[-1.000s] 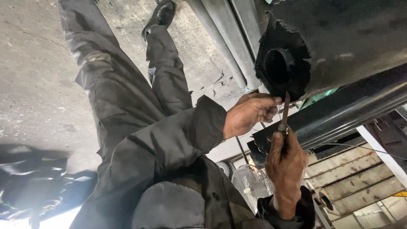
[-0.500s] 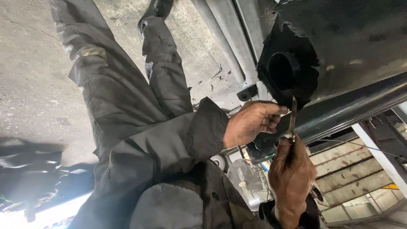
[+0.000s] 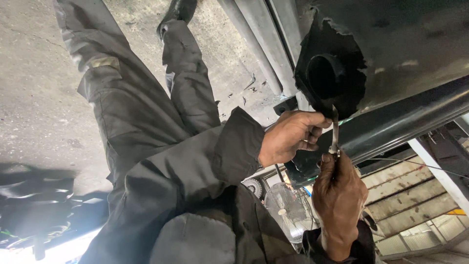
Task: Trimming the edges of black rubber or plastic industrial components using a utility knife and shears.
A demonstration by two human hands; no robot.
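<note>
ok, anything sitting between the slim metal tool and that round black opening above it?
Nothing visible. The slim metal tool runs up from the right hand to the lower edge of the round black opening. The left hand grips beside the tool, left of it, not across its path. The tip's exact contact is too dark to tell.

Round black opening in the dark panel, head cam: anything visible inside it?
Inside the round opening only darkness shows; its depth is hidden. Just below its rim, a thin metal tool points up, gripped by the right hand, with the left hand beside it.
</note>
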